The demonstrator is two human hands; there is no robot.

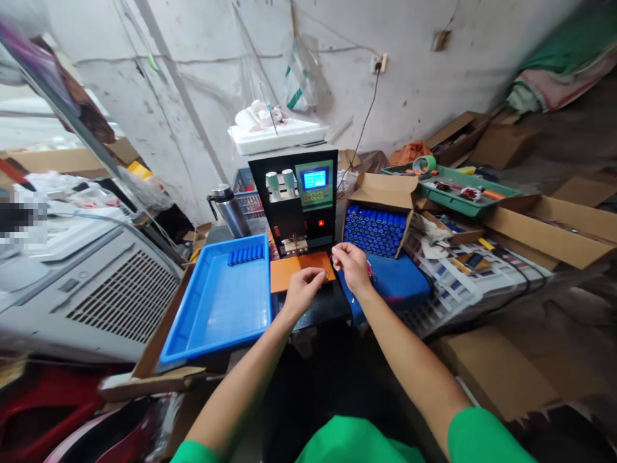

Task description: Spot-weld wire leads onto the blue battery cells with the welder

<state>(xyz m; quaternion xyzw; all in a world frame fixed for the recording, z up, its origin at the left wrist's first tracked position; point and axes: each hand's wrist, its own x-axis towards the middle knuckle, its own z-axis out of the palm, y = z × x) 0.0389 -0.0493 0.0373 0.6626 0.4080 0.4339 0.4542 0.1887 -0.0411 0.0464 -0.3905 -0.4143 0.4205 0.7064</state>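
Observation:
My left hand is closed in a pinch over the orange board; whatever lies between its fingertips is too small to make out. Just right of it, my right hand pinches a thin red wire. Both hands are in front of a black spot welder with a lit screen. Below the right hand, more thin wires lie on a blue cloth. Blue cylindrical battery cells form a short row in the blue tray to the left.
A cardboard box packed with blue cells stands right of the welder. A steel flask is behind the blue tray. Further right are a green tray and open cartons. A grey air cooler stands left.

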